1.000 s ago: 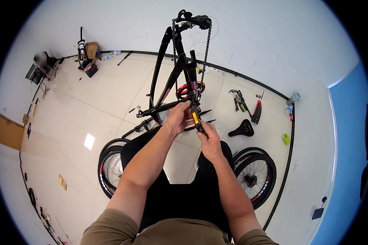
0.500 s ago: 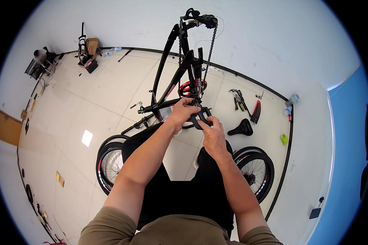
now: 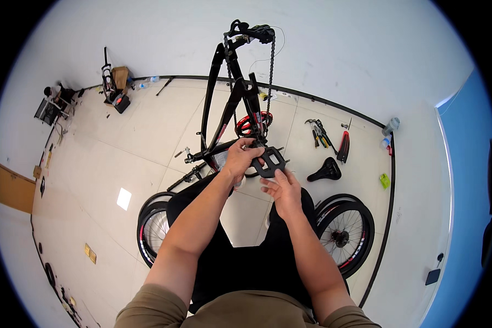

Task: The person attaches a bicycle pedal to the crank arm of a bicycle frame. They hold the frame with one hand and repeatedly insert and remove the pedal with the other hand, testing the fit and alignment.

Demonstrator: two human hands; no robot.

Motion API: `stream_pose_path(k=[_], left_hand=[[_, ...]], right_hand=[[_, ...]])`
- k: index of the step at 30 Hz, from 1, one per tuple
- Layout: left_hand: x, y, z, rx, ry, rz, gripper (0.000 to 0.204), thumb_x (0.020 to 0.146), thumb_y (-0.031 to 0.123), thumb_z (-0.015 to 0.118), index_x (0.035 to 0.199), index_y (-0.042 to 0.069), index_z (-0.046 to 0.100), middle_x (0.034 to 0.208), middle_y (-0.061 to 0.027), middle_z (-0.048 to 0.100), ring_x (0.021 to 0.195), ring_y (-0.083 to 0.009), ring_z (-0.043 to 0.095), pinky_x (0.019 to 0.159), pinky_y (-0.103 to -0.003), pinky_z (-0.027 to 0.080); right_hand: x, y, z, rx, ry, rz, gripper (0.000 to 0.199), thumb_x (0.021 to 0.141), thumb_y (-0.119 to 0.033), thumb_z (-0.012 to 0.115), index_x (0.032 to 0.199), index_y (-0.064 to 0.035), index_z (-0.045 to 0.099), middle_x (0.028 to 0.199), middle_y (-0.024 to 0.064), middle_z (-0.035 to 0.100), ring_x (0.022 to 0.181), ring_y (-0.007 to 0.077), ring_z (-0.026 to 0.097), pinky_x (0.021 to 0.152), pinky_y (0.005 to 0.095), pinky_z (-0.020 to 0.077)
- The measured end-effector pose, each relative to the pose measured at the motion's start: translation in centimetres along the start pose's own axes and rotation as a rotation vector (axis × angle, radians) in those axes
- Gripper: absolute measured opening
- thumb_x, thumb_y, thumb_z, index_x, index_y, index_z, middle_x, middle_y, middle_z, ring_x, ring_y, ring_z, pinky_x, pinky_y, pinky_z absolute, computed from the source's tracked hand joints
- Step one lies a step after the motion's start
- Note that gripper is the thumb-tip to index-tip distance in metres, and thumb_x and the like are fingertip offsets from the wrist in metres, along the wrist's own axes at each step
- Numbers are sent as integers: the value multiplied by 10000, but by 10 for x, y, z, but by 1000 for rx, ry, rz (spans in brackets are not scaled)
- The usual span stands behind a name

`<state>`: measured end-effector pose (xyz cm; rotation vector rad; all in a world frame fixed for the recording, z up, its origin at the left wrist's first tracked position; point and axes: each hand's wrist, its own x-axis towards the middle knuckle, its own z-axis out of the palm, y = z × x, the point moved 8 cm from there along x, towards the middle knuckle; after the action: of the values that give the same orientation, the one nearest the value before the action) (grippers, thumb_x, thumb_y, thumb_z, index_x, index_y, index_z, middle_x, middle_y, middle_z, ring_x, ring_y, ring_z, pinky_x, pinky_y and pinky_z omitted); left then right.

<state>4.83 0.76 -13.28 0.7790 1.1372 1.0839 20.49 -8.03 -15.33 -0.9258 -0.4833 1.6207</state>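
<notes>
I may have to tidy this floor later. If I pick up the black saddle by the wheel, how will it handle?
The saddle looks like a moulded, stiff shell, so it should probably keep its shape when lifted. It seems small beside the wheel, so likely light. Its narrow nose and curved top suggest it may tip or rock if nudged rather than roll.

You had bright, even indoor light, with the pale floor point(image 3: 147, 136) and the white wall point(image 3: 339, 49) evenly lit and no hard glare. A bright square patch point(image 3: 124, 198) reflected off the floor at near left. Shadows were soft and faint. The fisheye bent the baseboard point(image 3: 311, 98) into a curve, and a black rim framed the circle. Focus was sharp at centre, softer toward the edges.
</notes>
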Motion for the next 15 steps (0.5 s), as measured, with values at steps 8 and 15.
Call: stream_pose_path(k=[8,15], left_hand=[[-13,2,10,-16,-31,2,483,899,15,674,1342,-14,484,861,-113,678,706,-174,666,633,-305,568],[-7,-12,-1,38,-68,44,610,913,56,672,1465,23,414,1017,-105,703,808,-171,673,707,-312,555]], right_hand=[[5,10,7,39,-76,75,236,1018,-159,566,1214,-29,574,1063,94,664,856,231,674,780,375,574],[6,6,6,-93,-58,-47,242,1007,-119,569,1227,-25,606,1040,56,651,784,148,658,730,308,588]])
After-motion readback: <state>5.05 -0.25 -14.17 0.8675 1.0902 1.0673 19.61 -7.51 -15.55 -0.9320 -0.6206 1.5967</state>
